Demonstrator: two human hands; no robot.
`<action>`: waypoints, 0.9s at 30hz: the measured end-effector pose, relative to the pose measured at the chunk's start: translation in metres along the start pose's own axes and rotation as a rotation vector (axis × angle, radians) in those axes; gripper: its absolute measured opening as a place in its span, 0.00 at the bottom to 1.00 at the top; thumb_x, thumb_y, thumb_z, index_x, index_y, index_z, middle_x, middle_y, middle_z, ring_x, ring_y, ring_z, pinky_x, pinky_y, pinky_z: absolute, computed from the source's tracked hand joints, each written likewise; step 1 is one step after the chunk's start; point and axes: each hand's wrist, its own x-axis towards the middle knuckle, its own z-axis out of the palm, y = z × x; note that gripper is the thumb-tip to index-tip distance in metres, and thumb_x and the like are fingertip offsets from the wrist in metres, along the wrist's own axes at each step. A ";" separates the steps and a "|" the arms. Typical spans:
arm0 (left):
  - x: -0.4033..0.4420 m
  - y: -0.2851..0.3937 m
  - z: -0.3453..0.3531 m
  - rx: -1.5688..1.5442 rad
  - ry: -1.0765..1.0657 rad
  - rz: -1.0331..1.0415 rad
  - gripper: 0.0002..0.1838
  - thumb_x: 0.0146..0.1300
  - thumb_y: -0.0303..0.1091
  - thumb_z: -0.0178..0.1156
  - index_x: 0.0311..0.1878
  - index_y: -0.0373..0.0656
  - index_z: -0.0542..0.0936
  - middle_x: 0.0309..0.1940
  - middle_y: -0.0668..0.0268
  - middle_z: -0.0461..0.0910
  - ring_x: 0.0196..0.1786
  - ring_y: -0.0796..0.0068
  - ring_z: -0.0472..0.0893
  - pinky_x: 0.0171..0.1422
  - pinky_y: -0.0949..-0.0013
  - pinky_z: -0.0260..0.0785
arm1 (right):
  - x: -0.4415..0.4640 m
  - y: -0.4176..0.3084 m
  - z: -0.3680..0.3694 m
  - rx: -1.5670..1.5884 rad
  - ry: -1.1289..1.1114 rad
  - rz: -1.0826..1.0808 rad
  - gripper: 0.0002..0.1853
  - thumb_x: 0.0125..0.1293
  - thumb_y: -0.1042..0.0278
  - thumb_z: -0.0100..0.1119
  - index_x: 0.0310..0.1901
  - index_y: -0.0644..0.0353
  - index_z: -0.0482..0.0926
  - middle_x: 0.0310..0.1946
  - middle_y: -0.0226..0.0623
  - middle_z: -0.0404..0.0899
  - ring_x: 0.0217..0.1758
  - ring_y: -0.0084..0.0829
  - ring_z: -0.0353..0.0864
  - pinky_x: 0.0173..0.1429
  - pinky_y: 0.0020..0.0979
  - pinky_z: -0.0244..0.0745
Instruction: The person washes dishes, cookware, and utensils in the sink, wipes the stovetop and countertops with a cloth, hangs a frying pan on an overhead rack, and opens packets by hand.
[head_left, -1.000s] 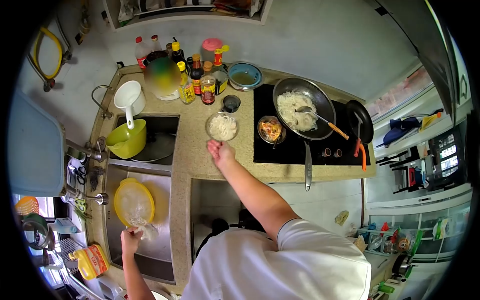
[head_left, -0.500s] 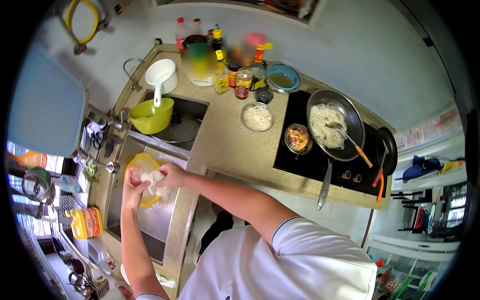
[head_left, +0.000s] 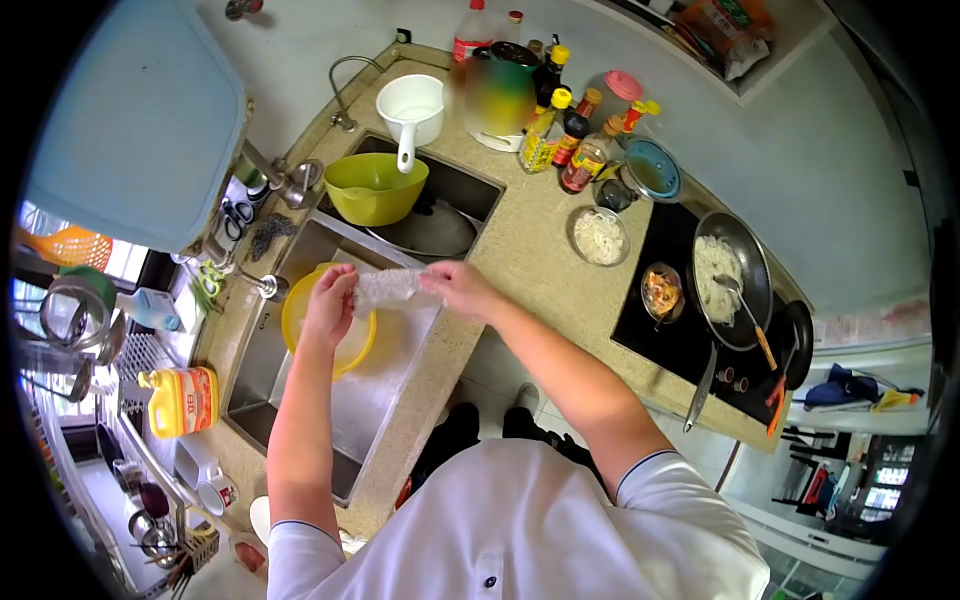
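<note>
Both ends of a whitish, crinkled strip (head_left: 388, 288) are held: left hand (head_left: 330, 302) has fingers closed on one, right hand (head_left: 456, 287) pinches the other. Strip is stretched between them above the sink (head_left: 365, 400), partly over the yellow basin (head_left: 350, 354); material unclear. Clear bowl (head_left: 601, 260) of white food (head_left: 600, 236) sits on the counter (head_left: 535, 262), well apart.

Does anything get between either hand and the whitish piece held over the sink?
Nothing visible does. The left hand grips one end of the whitish piece and the right hand the other.
</note>
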 end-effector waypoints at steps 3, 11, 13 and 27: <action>0.003 0.012 0.051 0.126 -0.010 0.097 0.06 0.68 0.25 0.59 0.47 0.43 0.78 0.33 0.72 0.79 0.32 0.81 0.79 0.37 0.77 0.73 | -0.010 -0.026 -0.043 -0.519 0.137 -0.358 0.12 0.70 0.59 0.61 0.44 0.60 0.85 0.43 0.36 0.86 0.51 0.33 0.82 0.56 0.36 0.74; -0.004 -0.089 0.116 0.618 -0.106 -0.263 0.09 0.67 0.27 0.63 0.48 0.37 0.77 0.30 0.62 0.80 0.23 0.72 0.82 0.30 0.67 0.78 | -0.086 0.019 -0.092 -1.534 0.316 0.128 0.23 0.66 0.70 0.59 0.63 0.54 0.77 0.70 0.50 0.68 0.76 0.50 0.64 0.78 0.45 0.59; 0.005 -0.106 0.127 0.678 -0.184 -0.073 0.14 0.69 0.30 0.62 0.52 0.33 0.75 0.31 0.58 0.80 0.27 0.65 0.84 0.34 0.64 0.81 | -0.080 0.044 -0.080 -1.279 0.443 -0.075 0.26 0.65 0.72 0.57 0.67 0.52 0.74 0.73 0.52 0.63 0.79 0.51 0.58 0.80 0.46 0.55; 0.036 -0.176 0.163 1.441 -0.171 0.828 0.27 0.65 0.31 0.59 0.68 0.38 0.72 0.61 0.47 0.69 0.60 0.45 0.71 0.67 0.47 0.64 | -0.253 -0.012 -0.097 -0.852 0.785 -0.660 0.14 0.59 0.70 0.68 0.46 0.65 0.81 0.65 0.55 0.70 0.71 0.53 0.68 0.74 0.52 0.62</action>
